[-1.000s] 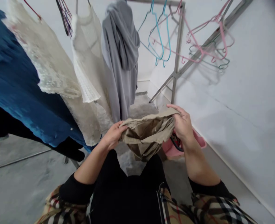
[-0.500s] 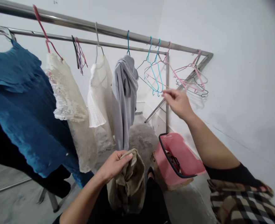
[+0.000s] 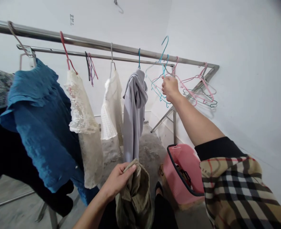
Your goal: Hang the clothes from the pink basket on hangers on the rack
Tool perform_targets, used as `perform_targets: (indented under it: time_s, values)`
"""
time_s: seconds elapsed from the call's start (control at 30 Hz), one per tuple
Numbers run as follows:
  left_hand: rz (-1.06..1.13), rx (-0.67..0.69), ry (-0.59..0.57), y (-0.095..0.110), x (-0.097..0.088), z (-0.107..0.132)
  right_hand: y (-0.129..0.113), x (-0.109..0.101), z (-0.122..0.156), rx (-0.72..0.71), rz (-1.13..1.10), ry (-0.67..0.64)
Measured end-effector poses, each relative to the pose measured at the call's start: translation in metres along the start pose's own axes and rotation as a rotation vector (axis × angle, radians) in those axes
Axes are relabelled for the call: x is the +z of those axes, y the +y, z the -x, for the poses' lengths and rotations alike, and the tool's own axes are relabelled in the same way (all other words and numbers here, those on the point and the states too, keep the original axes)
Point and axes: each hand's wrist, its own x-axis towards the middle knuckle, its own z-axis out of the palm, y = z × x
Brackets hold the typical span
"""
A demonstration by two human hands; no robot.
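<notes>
My left hand point(image 3: 120, 179) pinches the edge of an olive-green garment point(image 3: 137, 200), which droops in folds in front of my legs. Up at the rail, my right hand point(image 3: 170, 88) is closed around a light-blue hanger point(image 3: 163, 52); its hook stands above the metal rail point(image 3: 152, 54), off the bar. A second blue hanger point(image 3: 167, 60) still hangs on the rail close behind that hand. To the left of these, a grey hooded garment point(image 3: 134, 108) hangs on a dark-blue hanger point(image 3: 139, 57).
White tops point(image 3: 111, 108), a cream lace garment point(image 3: 83, 127) and a blue garment point(image 3: 42, 121) hang further left. Pink hangers point(image 3: 204, 82) crowd the right end by the wall. A pink basket point(image 3: 178, 181) with a dark rim stands on the floor.
My right hand has reached up to the blue hangers, closed on one and raised its hook off the rail. My left hand keeps its hold on the olive garment. The view has shifted.
</notes>
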Motion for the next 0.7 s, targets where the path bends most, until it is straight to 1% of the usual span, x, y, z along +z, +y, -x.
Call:
perform_targets:
  time_s: [0.07,0.1,0.17,0.2,0.27,0.33,0.43,0.5,0.57,0.63,0.7]
  values:
    - [0.033,0.001,0.026,0.000,-0.001,-0.002,-0.005,-0.007,0.018,0.036,-0.120,-0.009]
    - [0.059,-0.003,0.041,-0.001,-0.001,-0.004,-0.004,-0.012,0.031,0.048,-0.185,-0.017]
    - [0.136,-0.012,0.082,-0.002,0.000,-0.008,0.005,-0.024,0.070,0.043,-0.283,-0.034]
    - [0.186,-0.018,0.110,-0.002,0.000,-0.010,0.015,-0.032,0.094,0.020,-0.302,-0.044]
    - [0.283,-0.037,0.171,-0.002,0.002,-0.014,0.041,-0.049,0.149,-0.028,-0.315,-0.047]
    - [0.360,-0.059,0.232,-0.002,0.002,-0.019,0.076,-0.067,0.207,-0.045,-0.318,0.006]
    - [0.440,-0.087,0.280,-0.003,0.003,-0.025,0.128,-0.088,0.286,0.023,-0.304,0.014]
    - [0.486,-0.097,0.287,-0.004,0.004,-0.027,0.155,-0.098,0.327,0.126,-0.318,-0.044]
    - [0.526,-0.119,0.292,-0.003,0.006,-0.029,0.172,-0.106,0.357,0.263,-0.318,-0.124]
    - [0.560,-0.163,0.307,-0.001,0.009,-0.030,0.181,-0.115,0.376,0.367,-0.272,-0.184]
    - [0.581,-0.210,0.328,0.001,0.011,-0.030,0.184,-0.128,0.388,0.384,-0.206,-0.203]
